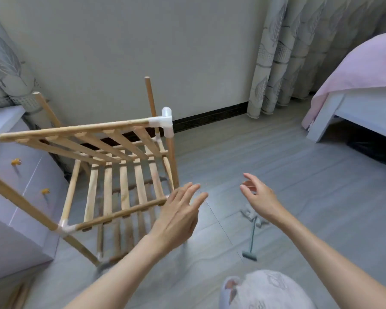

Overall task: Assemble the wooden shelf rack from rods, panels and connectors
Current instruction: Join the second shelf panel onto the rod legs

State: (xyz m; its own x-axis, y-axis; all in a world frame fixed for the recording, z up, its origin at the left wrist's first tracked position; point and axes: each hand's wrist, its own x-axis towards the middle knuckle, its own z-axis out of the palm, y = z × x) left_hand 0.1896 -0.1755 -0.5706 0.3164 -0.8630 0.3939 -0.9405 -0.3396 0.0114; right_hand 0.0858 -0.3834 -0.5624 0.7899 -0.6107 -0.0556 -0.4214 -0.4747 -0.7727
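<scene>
Hands are both empty. We reach forward with our left hand (178, 210), fingers straight and a little spread, just beside the rack (112, 175) at the end of its middle panel (120, 188); we cannot tell if it touches. Our right hand (257, 197) hangs relaxed above the floor (299, 175). On one post, the top panel (80, 139) sits tilted with a white connector (165, 121).

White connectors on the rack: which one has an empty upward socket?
The far-corner white connector, capping the tilted top panel. The near-left connector has rods in its visible sockets.
</scene>
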